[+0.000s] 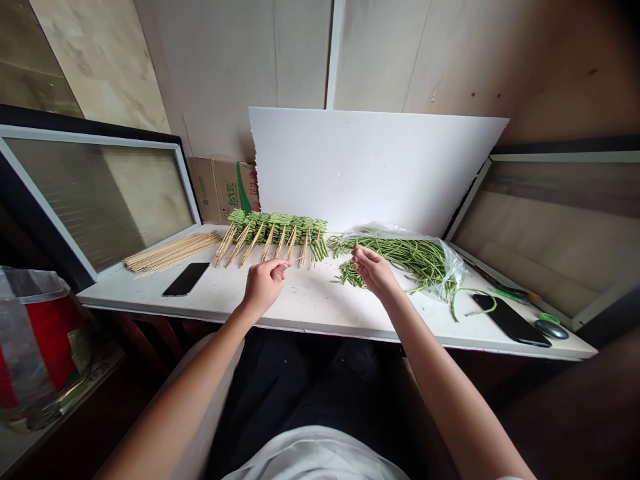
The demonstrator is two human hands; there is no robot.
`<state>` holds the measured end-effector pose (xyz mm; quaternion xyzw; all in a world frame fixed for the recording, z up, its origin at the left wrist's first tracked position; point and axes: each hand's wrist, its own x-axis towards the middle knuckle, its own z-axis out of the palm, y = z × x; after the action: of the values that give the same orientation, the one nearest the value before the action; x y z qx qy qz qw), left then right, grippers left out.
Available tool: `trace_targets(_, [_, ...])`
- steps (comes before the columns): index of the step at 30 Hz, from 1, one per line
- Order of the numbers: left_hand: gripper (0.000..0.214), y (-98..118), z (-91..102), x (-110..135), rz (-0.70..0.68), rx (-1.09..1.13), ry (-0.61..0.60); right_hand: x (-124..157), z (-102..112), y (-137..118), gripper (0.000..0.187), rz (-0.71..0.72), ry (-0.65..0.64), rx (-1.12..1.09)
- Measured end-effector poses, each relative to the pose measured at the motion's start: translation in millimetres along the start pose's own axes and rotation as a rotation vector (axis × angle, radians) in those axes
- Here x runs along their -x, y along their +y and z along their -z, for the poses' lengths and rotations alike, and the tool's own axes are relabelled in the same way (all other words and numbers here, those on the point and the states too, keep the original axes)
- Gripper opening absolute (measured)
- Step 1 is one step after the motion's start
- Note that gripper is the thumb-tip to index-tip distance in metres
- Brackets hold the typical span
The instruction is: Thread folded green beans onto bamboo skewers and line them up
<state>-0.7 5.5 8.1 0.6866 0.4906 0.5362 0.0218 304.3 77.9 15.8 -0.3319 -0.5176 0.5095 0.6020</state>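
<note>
My left hand (265, 283) hovers over the white table top (310, 300), its fingers curled together just in front of a row of green long beans threaded on bamboo skewers (277, 233). No held object shows in it. My right hand (374, 270) sits above a small loose bunch of long beans (351, 275), with its fingers curved downward. Whether those fingers grip a bean is hard to tell. To its right, a larger heap of long beans (410, 259) lies in a clear plastic bag (453, 270).
A bundle of bamboo skewers (173, 252) and a black phone (186, 279) lie at the table's left. At the right are a black tablet (511, 320), green-handled scissors (510, 292) and a mouse (551, 328). A white board (370, 167) stands behind.
</note>
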Motion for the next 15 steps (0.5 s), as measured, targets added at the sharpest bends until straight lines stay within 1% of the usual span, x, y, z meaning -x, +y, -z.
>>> trace_targets(5, [0.027, 1, 2.8, 0, -0.052, -0.020, -0.011, 6, -8, -11, 0.041, -0.042, -0.067, -0.136])
trace_targets(9, [0.028, -1, 3.2, -1, -0.066, -0.024, -0.012, 8, -11, -11, 0.032, -0.048, -0.114, -0.226])
trace_targets(12, [0.027, -1, -0.2, 1, -0.056, -0.026, -0.023, 8, -13, -8, 0.032, -0.038, -0.129, -0.209])
trace_targets(15, [0.026, 0, -4.4, 4, -0.047, -0.043, -0.036, 8, -14, -6, 0.037, -0.029, -0.112, -0.174])
